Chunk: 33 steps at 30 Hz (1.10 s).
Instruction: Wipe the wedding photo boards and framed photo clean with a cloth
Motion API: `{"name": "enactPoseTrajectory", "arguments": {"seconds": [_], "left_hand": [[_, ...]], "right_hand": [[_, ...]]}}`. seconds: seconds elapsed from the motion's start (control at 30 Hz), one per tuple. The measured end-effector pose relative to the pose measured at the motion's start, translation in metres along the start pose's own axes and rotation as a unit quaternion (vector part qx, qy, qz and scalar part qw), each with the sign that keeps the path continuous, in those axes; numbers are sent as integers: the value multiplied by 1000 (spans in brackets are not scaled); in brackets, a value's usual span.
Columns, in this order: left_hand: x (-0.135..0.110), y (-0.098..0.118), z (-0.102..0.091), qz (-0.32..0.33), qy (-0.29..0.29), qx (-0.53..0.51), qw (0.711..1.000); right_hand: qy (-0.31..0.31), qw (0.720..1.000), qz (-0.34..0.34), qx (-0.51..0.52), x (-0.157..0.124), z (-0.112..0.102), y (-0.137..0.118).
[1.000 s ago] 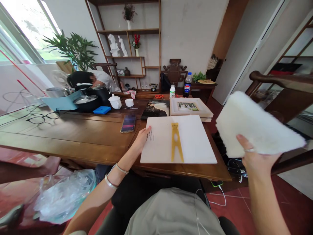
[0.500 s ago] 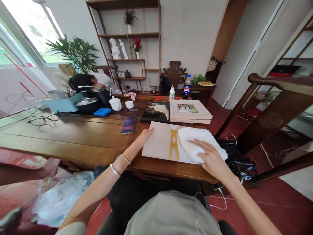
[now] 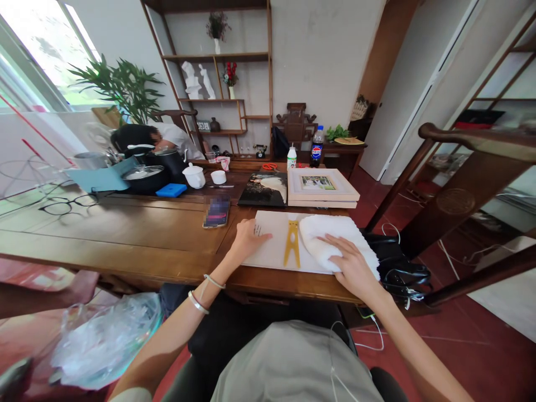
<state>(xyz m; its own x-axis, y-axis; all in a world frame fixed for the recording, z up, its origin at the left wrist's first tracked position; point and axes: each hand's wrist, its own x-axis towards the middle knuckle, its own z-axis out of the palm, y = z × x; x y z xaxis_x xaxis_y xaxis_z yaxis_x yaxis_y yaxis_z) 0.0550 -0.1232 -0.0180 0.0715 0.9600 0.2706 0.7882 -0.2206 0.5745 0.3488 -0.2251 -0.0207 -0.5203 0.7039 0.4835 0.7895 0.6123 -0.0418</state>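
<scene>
A flat white board or cover (image 3: 274, 254) with small print at its left lies on the wooden table. My left hand (image 3: 248, 241) rests on its left edge, thumb stretched over the surface and apart from the fingers. On the right side of the board is a folded, fluffy white towel (image 3: 347, 226). My right hand (image 3: 349, 262) lies on the towel with its fingers spread. Between the hands sits a flat yellow two-legged piece (image 3: 292, 245) with small ears at the top, resembling plastic tongs.
Beyond the board are a dark photo panel (image 3: 262, 190) and a pale picture frame (image 3: 322, 187). A phone (image 3: 216, 212) lies to the left. Farther off stand a white teapot (image 3: 194, 176), a black pan (image 3: 144, 178) and a cola bottle (image 3: 317, 146). A person leans over at the far left.
My left hand has shifted down along the board's left edge, and its thumb now reaches farther over the surface. My right hand stays on the towel. The view has shifted slightly.
</scene>
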Motion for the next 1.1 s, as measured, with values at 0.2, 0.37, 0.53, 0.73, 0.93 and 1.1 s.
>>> {"name": "enactPoseTrajectory", "arguments": {"seconds": [0.2,0.37,0.53,0.73,0.93,1.1], "left_hand": [[-2,-10,7,56,7,57,997],[6,-24,12,197,-9,-13,980],[10,-25,17,199,-62,-72,975],[8,-25,19,196,-73,-72,975],[6,-21,16,194,-82,-66,975],[6,-20,14,191,-85,-52,977]], "right_hand": [[7,1000,4,-5,2,1,-1],[18,1000,0,-22,4,-5,3],[98,993,6,-68,11,-20,13],[40,995,-4,-88,28,-18,25],[-62,995,18,-73,49,2,32],[-81,995,15,-59,66,11,36]]}}
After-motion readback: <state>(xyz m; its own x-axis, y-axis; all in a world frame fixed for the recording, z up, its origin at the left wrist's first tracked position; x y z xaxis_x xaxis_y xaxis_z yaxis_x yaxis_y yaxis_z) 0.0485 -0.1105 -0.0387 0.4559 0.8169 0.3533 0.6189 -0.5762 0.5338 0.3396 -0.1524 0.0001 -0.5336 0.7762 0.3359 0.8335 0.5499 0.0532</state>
